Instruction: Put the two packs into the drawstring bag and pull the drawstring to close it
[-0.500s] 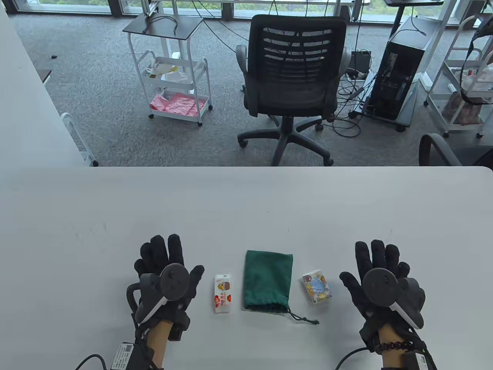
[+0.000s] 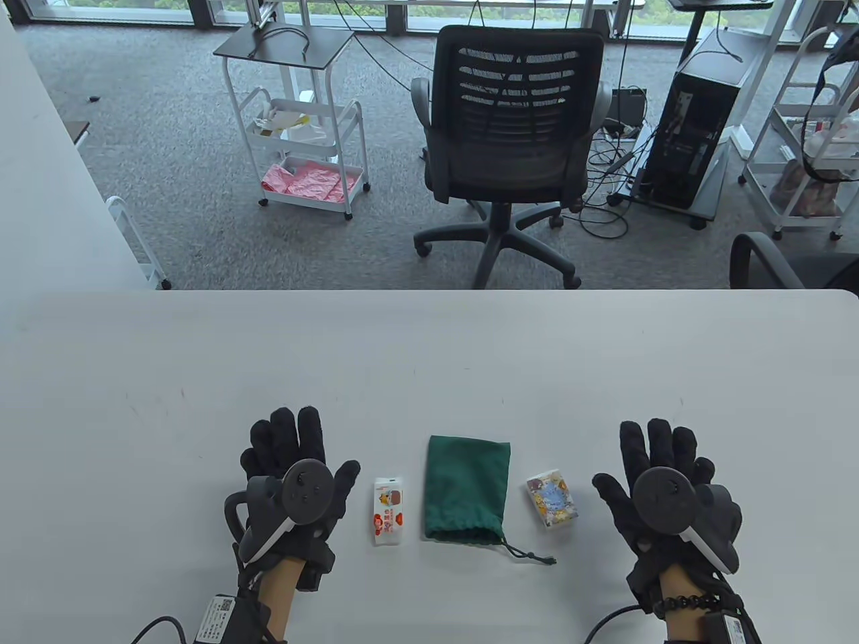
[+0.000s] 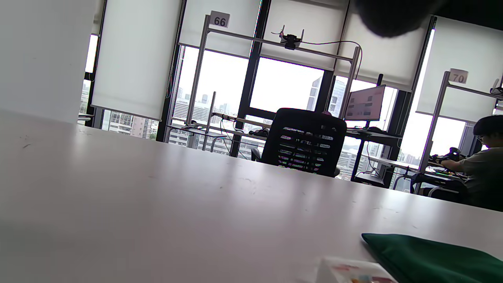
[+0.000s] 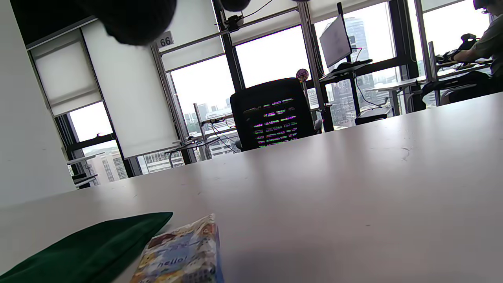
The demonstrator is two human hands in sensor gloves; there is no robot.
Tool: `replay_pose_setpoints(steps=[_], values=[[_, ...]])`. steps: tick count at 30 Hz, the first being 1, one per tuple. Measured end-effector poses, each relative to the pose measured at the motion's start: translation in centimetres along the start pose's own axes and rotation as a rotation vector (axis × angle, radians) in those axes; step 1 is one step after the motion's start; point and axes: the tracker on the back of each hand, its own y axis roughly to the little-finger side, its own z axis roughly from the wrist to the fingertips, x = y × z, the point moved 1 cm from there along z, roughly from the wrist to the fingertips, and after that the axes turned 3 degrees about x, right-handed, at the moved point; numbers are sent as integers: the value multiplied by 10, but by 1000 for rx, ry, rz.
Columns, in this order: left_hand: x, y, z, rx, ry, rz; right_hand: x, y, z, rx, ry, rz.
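Flat on a smooth white table (image 2: 429, 349): soft green cloth bag (image 2: 466, 490), rectangular, mouth gathered toward the near edge, cord (image 2: 530, 555) trailing right. Just left of it, apart, a glossy white-and-red pack (image 2: 388, 510); just right, apart, a blue-and-yellow cartoon pack (image 2: 551, 499). Outside these, left hand (image 2: 295, 486) and right hand (image 2: 661, 496) in black knit gloves, palms down, fingers straight and slightly spread, holding nothing. Round dark trackers strapped on both. Seen only from the right wrist: "hello" printed on the cartoon pack. Seen only from the left wrist: a person (image 3: 481, 165) seated at a far desk. Mesh-backed chair (image 2: 513, 121) beyond the table
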Motion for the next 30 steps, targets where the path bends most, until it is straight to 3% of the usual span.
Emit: replay_pose_setpoints(steps=[7, 17, 30], values=[[6, -14, -1, 47, 22, 0, 0, 0, 0, -7, 0, 10], [23, -58, -3, 175, 92, 48, -1, 1, 1, -24, -4, 22], [85, -134, 0, 418, 356, 490, 1, -2, 2, -1, 14, 51]])
